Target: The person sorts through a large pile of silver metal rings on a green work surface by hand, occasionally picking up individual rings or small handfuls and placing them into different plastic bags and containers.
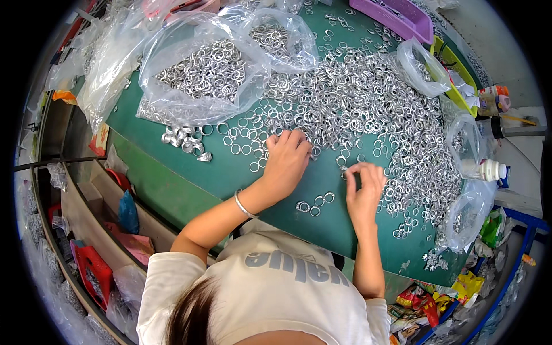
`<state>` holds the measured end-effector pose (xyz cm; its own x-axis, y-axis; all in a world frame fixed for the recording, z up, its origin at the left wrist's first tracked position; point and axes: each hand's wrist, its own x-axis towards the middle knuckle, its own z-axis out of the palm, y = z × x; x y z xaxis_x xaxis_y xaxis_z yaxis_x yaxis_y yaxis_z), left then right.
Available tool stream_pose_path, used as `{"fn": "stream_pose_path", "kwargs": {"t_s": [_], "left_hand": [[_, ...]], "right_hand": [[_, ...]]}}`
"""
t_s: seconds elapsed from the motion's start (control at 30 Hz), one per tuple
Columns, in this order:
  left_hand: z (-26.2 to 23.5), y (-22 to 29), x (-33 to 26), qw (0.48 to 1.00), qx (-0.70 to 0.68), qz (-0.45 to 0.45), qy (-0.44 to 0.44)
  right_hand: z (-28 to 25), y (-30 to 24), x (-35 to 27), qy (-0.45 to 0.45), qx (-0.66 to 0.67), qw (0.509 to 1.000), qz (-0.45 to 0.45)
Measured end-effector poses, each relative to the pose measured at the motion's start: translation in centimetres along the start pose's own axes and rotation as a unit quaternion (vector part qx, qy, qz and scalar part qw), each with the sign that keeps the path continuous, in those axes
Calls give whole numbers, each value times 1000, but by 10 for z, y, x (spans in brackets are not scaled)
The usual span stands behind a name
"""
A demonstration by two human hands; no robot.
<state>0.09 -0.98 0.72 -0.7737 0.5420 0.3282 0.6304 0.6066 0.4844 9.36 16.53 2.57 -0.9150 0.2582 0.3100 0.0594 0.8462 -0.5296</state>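
Observation:
A wide heap of silver-coloured metal rings (362, 92) covers much of the green tabletop. My left hand (287, 158) lies palm down at the heap's near edge, its fingers slightly apart and touching rings. Thumb and forefinger of my right hand (368, 187) meet in a pinch beside a few loose rings; a small ring (343, 168) shows at the fingertips, partly blurred. Between my hands and nearer to me sits a little group of rings (315, 211). Left of my left hand, thicker rings (185, 139) form a separate cluster.
Clear plastic bags full of rings (201, 75) stand at the back left. A purple basket (397, 20) and a yellow-green basket (454, 69) edge the far right. A white bottle (489, 170) is at the right. Open drawers (109, 201) lie to the left.

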Motion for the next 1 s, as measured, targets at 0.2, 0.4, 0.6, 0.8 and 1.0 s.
{"fn": "stream_pose_path", "kwargs": {"t_s": [0.2, 0.4, 0.6, 0.8, 1.0], "left_hand": [[-12, 2, -6, 998, -64, -1, 12], [-16, 18, -25, 991, -111, 23, -71], [-16, 27, -44, 974, -137, 60, -172], [-23, 24, -31, 984, -128, 14, -123], [-6, 19, 0, 998, -44, 22, -29]], "right_hand": [[4, -13, 12, -35, -19, 999, -35], [39, -5, 33, -7, -81, 996, -40], [9, -5, 4, -5, -29, 999, -43], [-7, -14, -23, -120, 86, 986, -82], [8, -7, 13, -18, -70, 996, -45]]}}
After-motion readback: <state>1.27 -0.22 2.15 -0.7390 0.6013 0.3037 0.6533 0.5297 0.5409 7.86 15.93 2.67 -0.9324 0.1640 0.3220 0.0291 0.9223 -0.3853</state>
